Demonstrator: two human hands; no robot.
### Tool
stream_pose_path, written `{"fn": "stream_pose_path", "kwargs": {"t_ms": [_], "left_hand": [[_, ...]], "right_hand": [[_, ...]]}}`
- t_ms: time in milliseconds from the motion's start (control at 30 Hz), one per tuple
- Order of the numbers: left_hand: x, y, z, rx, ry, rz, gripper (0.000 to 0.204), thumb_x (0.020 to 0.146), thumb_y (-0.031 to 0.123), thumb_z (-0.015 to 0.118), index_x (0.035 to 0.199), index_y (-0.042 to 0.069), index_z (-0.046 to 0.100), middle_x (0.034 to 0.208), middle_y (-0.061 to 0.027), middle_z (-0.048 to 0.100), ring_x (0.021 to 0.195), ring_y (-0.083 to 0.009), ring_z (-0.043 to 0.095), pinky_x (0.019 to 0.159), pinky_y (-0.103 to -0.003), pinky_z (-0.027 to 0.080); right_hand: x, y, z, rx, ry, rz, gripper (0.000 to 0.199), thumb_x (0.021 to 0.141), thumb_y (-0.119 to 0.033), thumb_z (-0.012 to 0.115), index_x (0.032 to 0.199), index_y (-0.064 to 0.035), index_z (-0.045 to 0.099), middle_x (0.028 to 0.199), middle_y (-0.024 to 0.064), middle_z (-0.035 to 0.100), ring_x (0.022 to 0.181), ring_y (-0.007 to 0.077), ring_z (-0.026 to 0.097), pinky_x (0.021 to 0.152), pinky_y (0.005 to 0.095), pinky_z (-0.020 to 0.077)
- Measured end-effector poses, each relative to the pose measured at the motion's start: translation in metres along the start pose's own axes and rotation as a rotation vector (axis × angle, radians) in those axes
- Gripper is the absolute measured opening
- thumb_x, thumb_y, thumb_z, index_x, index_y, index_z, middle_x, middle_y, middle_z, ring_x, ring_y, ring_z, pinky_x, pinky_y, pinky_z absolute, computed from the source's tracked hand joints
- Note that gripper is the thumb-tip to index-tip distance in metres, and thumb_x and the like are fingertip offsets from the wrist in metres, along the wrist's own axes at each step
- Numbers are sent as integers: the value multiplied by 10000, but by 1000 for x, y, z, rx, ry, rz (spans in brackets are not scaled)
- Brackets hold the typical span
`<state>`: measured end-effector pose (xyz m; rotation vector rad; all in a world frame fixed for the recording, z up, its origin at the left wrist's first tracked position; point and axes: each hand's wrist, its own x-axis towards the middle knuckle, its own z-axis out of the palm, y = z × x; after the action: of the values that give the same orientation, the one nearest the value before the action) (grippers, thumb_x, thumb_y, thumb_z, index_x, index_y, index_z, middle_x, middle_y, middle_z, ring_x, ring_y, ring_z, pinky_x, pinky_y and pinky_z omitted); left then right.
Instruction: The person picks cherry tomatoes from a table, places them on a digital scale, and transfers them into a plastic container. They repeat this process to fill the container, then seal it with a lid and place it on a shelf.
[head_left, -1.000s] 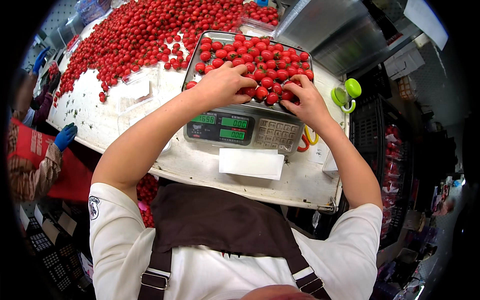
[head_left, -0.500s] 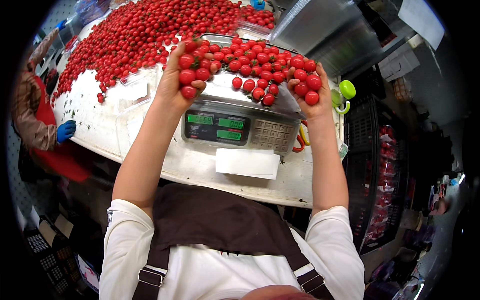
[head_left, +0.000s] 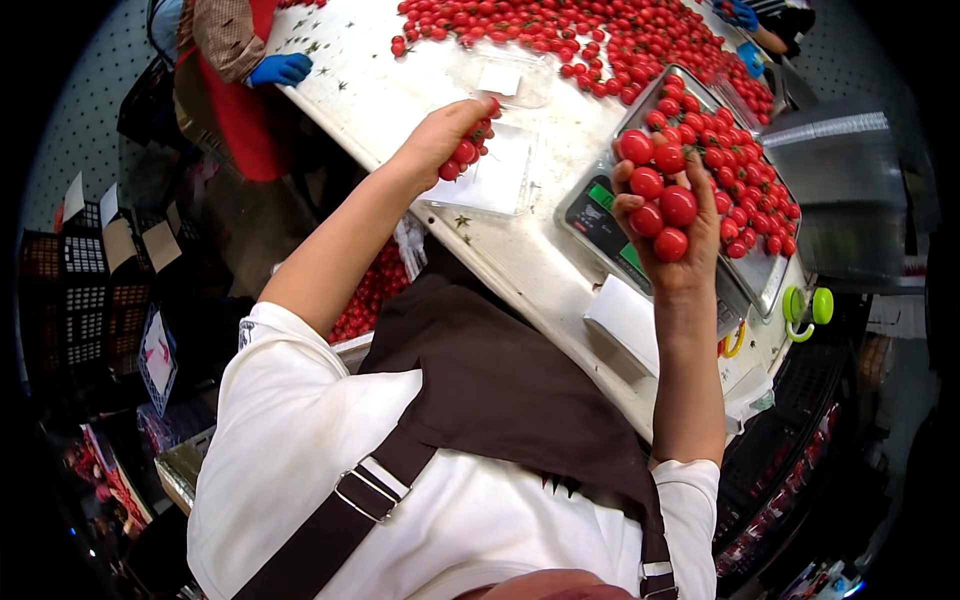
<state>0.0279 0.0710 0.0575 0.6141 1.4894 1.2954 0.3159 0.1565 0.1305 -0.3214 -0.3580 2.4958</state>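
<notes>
Table [head_left: 400, 90]: white, under both our hands; loose tomato pile [head_left: 560, 25] far side, past our fingers.
Scale [head_left: 610, 225]: just behind R hand; metal tray [head_left: 765, 275] on it, full of tomatoes.
Clear box [head_left: 495, 170]: open, lying right by L hand, touching table.
R hand [head_left: 665, 220]: palm up, fingers curled round a handful of tomatoes [head_left: 665, 195], held above scale front.
L hand [head_left: 445, 135]: closed on a few small tomatoes [head_left: 470, 148], at box's edge.
Co-worker's blue glove [head_left: 280, 68]: well left of L hand, at table edge.
</notes>
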Motion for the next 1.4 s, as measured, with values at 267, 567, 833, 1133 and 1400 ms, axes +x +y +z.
{"fn": "stream_pose_path", "kwargs": {"t_ms": [267,567,833,1133,1400], "left_hand": [[9,-22,7,1265,-68,599,343,843,317,732,1145,155,712,1164,-84,631,1091,-301,577,912,-403,518],[3,-35,-3,1218,-25,766,375,856,296,721,1184,115,685,1265,-114,603,1177,-347,520,1026,-429,455],[-36,-12,-39,623,277,613,240,961,169,617,1120,2,682,1040,-97,707,979,-173,653,877,-299,499],[-43,-38,-54,482,266,552,254,989,201,590,1122,2,675,1045,-66,702,984,-145,639,877,-290,496],[-43,-42,-61,202,265,448,260,1023,228,533,1159,43,655,1064,-40,683,963,-121,630,793,-270,493]], "right_hand": [[26,37,-2,-152,125,41,461,973,-342,631,1289,-26,515,1220,171,578,1006,282,614,722,359,544],[43,49,-1,-325,221,24,430,973,-338,635,1268,-42,534,1172,145,620,965,258,655,711,349,551],[118,88,-15,-870,143,-75,332,967,-263,650,1206,-38,603,1081,90,677,956,183,670,745,293,541],[100,87,2,-1594,0,-542,312,900,-241,702,1148,-54,676,1141,111,672,1080,229,631,945,362,474],[61,-100,-13,-2406,179,-966,538,902,-361,703,1329,-52,596,1338,195,584,1268,351,534,1066,423,414]]}}
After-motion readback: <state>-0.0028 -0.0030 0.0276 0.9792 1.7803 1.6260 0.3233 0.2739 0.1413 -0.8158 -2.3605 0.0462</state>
